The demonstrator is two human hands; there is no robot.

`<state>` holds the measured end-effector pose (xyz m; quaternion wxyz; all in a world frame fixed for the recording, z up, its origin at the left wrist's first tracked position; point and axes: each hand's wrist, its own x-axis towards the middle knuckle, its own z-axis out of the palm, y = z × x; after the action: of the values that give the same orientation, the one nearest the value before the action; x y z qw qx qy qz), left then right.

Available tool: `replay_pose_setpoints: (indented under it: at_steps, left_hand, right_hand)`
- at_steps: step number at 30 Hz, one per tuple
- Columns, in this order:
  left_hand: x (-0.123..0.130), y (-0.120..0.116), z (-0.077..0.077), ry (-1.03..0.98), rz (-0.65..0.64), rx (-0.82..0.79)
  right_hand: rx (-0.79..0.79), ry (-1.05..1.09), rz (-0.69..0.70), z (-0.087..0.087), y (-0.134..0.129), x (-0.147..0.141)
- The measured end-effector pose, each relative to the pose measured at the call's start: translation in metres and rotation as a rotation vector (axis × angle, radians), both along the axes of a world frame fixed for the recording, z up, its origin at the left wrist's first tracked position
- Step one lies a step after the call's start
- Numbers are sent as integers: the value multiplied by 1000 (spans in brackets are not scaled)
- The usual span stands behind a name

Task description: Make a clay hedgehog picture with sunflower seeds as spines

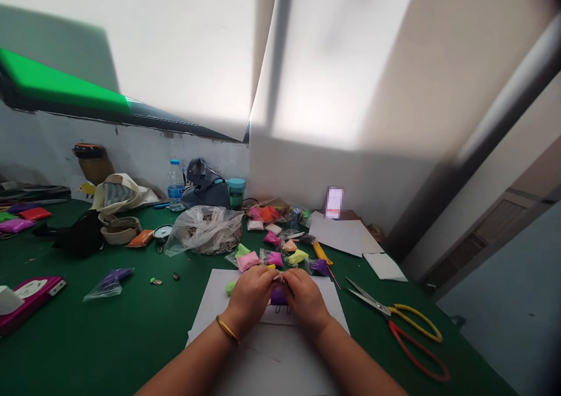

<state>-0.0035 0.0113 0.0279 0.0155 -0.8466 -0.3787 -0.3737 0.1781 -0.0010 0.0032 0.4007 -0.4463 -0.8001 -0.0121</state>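
My left hand [253, 294] and my right hand [305, 297] meet over white paper [210, 302], fingers closed and fingertips together. A small pale bit shows between the fingertips, mostly hidden, so its kind is unclear. Just below, between the palms, is a purple piece [278, 295] that looks like modelling clay, with thin wire loops [277, 309] at its lower edge. Whether the hands touch this piece cannot be seen. Beside my left hand lies a green lump [230, 288]. Beyond the fingers are small bags of coloured clay, including a pink one [248, 260] and a yellow one [298, 257].
Large scissors [390, 311] lie spread at the right. A yellow-handled cutter [323, 252] rests behind the paper. Further back stand a plastic bag [210, 229], a water bottle [175, 187] and a phone [334, 202]. Leftward are a purple packet [111, 282] and a magenta box [35, 302].
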Motion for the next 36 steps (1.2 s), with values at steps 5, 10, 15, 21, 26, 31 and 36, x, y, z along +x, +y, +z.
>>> replay_pose_setpoints:
  at_steps: [5, 10, 15, 21, 26, 31, 36]
  left_hand:
    - [-1, 1, -2, 60, -36, 33]
    - [-4, 3, -2, 153, -45, 9]
    - [-3, 7, -5, -275, -138, -354]
    - [1, 8, -9, -840, -277, -842]
    - [-2, 8, -4, -784, -270, -788]
    - [-3, 13, -14, -688, -172, -635]
    - [-5, 12, -18, -508, -137, -466]
  right_hand:
    - [-23, -47, 7, 5, -2, -1]
    - [-11, -141, -11, 6, -4, -3]
    - [-6, -83, -1, 6, -4, -1]
    - [-96, 52, 32, 7, -5, 0]
    - [-110, 59, 37, 8, -5, -1]
    - [-77, 53, 21, 7, -5, -2]
    - [-101, 94, 7, 5, -4, -2]
